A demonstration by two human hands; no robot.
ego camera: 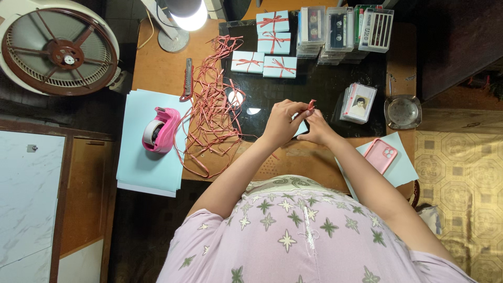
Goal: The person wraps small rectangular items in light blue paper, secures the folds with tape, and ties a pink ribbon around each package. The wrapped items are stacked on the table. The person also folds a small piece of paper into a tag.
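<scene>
Ribbon point(312, 104) is pinched between the fingertips of the left hand point(283, 121) and the right hand point(316, 127), both closed on it over a small blue box point(301, 127) held against the dark desk mat point(314, 84). Tying looks under way, and a bow like those on the four finished boxes point(267, 44) is judged to need an even pull. Loose ribbon strands point(212, 105), a pink tape dispenser point(160, 129) and blue paper sheets point(146, 167) are laid to the left.

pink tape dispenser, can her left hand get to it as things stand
Probably yes: the tape dispenser sits in the open on blue paper, only loose ribbon between, but the left hand is busy tying a small blue box.
</scene>
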